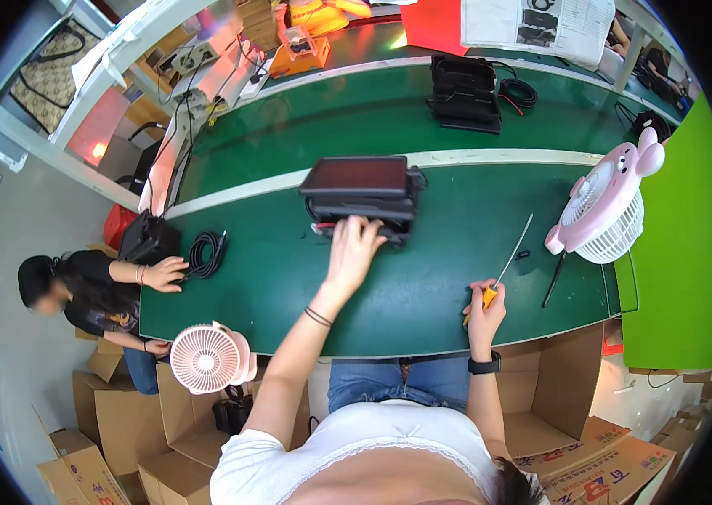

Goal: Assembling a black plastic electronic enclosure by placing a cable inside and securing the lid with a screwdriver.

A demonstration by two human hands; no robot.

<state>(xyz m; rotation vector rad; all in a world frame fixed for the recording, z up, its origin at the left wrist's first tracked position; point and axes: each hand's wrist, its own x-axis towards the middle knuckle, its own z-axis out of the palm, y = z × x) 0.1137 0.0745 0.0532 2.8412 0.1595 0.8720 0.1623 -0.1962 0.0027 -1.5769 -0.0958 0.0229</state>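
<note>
On the green bench (289, 299) stands a black box-shaped device (358, 178) with a dark flat panel on top. My left hand (351, 259) grips its near edge, fingers curled over the front, beside a bit of red wire. Part of that edge is hidden by the fingers. Close to the bench's near edge, my right hand (486, 324) is closed around the orange handle of a screwdriver (512, 250), whose long shaft points up and away to the right. A small black piece (524, 254) lies just right of the shaft.
A pink fan (596, 202) stands at right beside a thin black rod (554, 280); another pink fan (206, 359) is at the near left edge. A co-worker's hand (167, 275) rests by a coiled black cable (204, 254). An opened black case (465, 93) lies behind. Cardboard boxes (562, 383) sit below.
</note>
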